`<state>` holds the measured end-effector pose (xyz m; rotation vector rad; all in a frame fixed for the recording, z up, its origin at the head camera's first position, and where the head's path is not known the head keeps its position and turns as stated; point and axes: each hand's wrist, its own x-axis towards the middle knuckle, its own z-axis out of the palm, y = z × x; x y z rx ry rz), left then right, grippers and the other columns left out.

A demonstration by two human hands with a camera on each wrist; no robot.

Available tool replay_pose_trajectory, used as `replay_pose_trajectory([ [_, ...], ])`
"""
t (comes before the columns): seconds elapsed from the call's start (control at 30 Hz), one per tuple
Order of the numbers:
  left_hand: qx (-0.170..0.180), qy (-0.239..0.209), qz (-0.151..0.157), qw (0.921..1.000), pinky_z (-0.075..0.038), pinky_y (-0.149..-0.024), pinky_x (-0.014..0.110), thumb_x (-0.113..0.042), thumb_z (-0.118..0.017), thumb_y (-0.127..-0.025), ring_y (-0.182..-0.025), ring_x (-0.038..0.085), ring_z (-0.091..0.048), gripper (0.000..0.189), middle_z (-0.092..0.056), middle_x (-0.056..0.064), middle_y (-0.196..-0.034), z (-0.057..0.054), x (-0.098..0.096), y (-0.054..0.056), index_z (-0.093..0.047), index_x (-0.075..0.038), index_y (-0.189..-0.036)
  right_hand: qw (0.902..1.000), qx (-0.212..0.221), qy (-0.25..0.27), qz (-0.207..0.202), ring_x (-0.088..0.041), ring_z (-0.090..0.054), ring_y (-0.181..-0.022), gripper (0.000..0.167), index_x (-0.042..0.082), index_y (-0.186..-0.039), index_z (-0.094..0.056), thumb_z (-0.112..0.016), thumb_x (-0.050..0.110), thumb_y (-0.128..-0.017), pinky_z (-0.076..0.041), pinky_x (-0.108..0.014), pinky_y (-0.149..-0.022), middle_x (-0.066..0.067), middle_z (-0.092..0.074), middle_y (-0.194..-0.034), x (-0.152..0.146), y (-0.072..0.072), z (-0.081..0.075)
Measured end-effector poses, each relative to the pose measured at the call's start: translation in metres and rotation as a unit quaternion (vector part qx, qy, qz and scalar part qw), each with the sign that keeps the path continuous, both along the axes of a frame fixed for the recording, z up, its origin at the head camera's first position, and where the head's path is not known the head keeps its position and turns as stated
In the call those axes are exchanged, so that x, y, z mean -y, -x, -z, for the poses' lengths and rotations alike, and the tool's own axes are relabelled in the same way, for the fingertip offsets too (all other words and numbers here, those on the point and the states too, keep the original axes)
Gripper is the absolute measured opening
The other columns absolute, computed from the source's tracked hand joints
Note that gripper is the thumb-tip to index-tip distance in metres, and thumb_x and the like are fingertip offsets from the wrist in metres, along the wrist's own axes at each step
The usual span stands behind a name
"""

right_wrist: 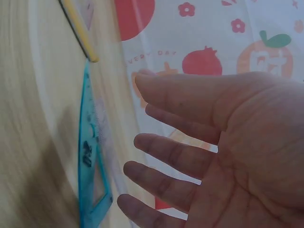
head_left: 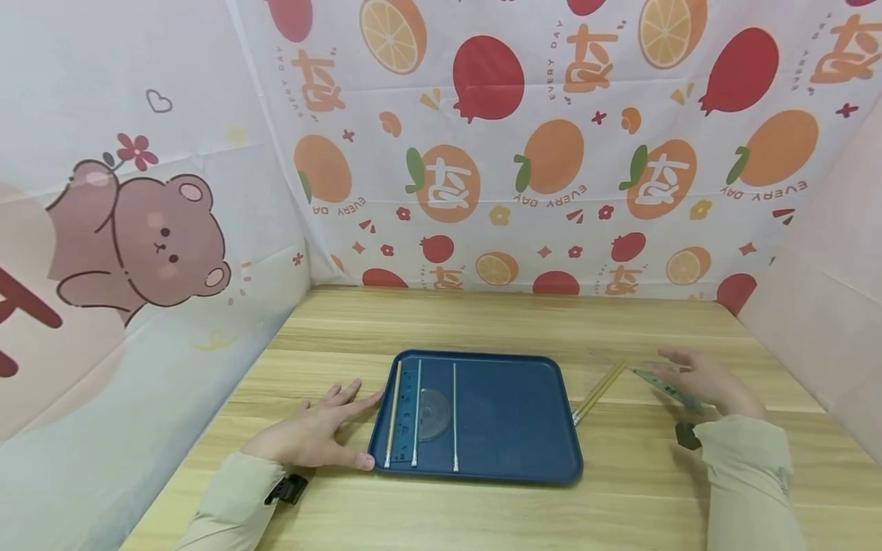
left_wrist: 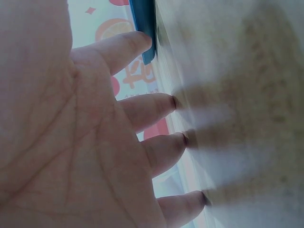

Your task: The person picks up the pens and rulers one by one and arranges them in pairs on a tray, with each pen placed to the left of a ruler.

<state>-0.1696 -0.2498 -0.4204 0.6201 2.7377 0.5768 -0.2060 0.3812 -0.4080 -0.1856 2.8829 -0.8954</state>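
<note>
My left hand (head_left: 313, 435) is spread at the left side of a blue tray (head_left: 517, 421), its index finger and thumb at the rim. In the left wrist view, a fingertip (left_wrist: 142, 42) meets the tray's edge (left_wrist: 144, 21). On the tray lie a yellow pencil (head_left: 393, 413), a translucent ruler (head_left: 406, 417), a clear protractor (head_left: 436, 413) and two greenish pencils, one nearer the middle (head_left: 455, 417). My right hand (head_left: 717, 385), fingers loosely extended and holding nothing, hovers beside a teal set square (head_left: 664, 384), seen also in the right wrist view (right_wrist: 85, 190).
Right of the tray, two yellow pencils (head_left: 601, 390) lie together, their ends against its rim. A clear plastic piece (right_wrist: 107, 137) lies behind the set square. Patterned cloth (head_left: 482, 191) walls the wooden table (head_left: 482, 314) at the back and sides.
</note>
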Motion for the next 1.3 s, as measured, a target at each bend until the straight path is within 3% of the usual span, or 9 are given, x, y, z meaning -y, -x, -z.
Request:
replay_pose_trajectory([
  [0.33, -0.001, 0.0, -0.001, 1.0, -0.01, -0.111, 0.094, -0.071, -0.084, -0.079, -0.161, 0.062, -0.012, 0.108, -0.02, 0.029, -0.176, 0.0, 0.0, 0.0, -0.04, -0.027, -0.168, 0.9999, 0.005, 0.012, -0.005, -0.068, -0.048, -0.135, 0.053, -0.023, -0.15, -0.041, -0.057, 0.008, -0.109, -0.048, -0.074, -0.106, -0.047, -0.048, -0.149, 0.002, 0.004, 0.013],
  [0.57, 0.002, 0.001, 0.0, 1.0, -0.012, -0.111, 0.094, -0.068, -0.085, -0.081, -0.16, 0.063, -0.013, 0.107, -0.02, 0.029, -0.176, 0.0, -0.001, -0.001, -0.04, -0.027, -0.168, 0.9999, -0.007, -0.009, 0.007, -0.063, -0.057, -0.128, 0.054, -0.024, -0.144, -0.047, -0.064, 0.009, -0.105, -0.052, -0.069, -0.1, -0.044, -0.059, -0.139, -0.001, 0.004, 0.018],
  [0.67, 0.005, 0.0, -0.002, 1.0, -0.011, -0.112, 0.093, -0.068, -0.085, -0.08, -0.161, 0.062, -0.013, 0.107, -0.02, 0.028, -0.177, 0.0, -0.001, 0.0, -0.04, -0.027, -0.168, 0.9997, -0.001, -0.008, 0.022, -0.057, -0.063, -0.123, 0.055, -0.023, -0.143, -0.049, -0.067, 0.01, -0.103, -0.057, -0.055, -0.093, -0.043, -0.061, -0.138, -0.001, 0.005, 0.018],
  [0.8, 0.002, -0.002, -0.002, 1.0, -0.011, -0.112, 0.093, -0.069, -0.085, -0.08, -0.161, 0.062, -0.013, 0.107, -0.021, 0.028, -0.177, 0.0, -0.001, -0.001, -0.041, -0.027, -0.168, 0.9995, 0.0, -0.005, 0.032, -0.049, -0.066, -0.117, 0.055, -0.024, -0.141, -0.051, -0.07, 0.009, -0.101, -0.054, -0.039, -0.085, -0.042, -0.063, -0.135, 0.0, 0.005, 0.016],
  [1.0, -0.002, -0.001, 0.0, 1.0, -0.011, -0.111, 0.094, -0.069, -0.085, -0.08, -0.16, 0.062, -0.013, 0.107, -0.021, 0.029, -0.176, 0.0, -0.001, 0.0, -0.04, -0.027, -0.168, 0.9991, 0.002, 0.005, 0.042, -0.056, -0.063, -0.122, 0.062, -0.022, -0.143, -0.051, -0.076, 0.003, -0.092, -0.055, -0.054, -0.094, -0.041, -0.063, -0.136, 0.001, 0.005, 0.015],
  [1.17, 0.0, 0.0, -0.002, 1.0, -0.011, -0.112, 0.093, -0.07, -0.084, -0.08, -0.161, 0.061, -0.013, 0.107, -0.02, 0.028, -0.177, 0.001, 0.0, 0.001, -0.04, -0.027, -0.168, 0.998, 0.012, 0.023, 0.058, -0.06, -0.058, -0.128, 0.074, -0.021, -0.15, -0.043, -0.077, -0.004, -0.087, -0.056, -0.05, -0.096, -0.045, -0.057, -0.142, -0.006, 0.003, 0.015],
  [1.3, -0.001, -0.001, 0.0, 1.0, -0.011, -0.111, 0.094, -0.07, -0.084, -0.08, -0.16, 0.062, -0.013, 0.107, -0.02, 0.029, -0.176, 0.0, 0.0, 0.0, -0.04, -0.027, -0.168, 0.9962, 0.031, 0.024, 0.077, -0.063, -0.054, -0.131, 0.076, -0.021, -0.151, -0.04, -0.077, -0.003, -0.088, -0.051, -0.064, -0.104, -0.047, -0.053, -0.144, -0.011, 0.0, 0.014],
])
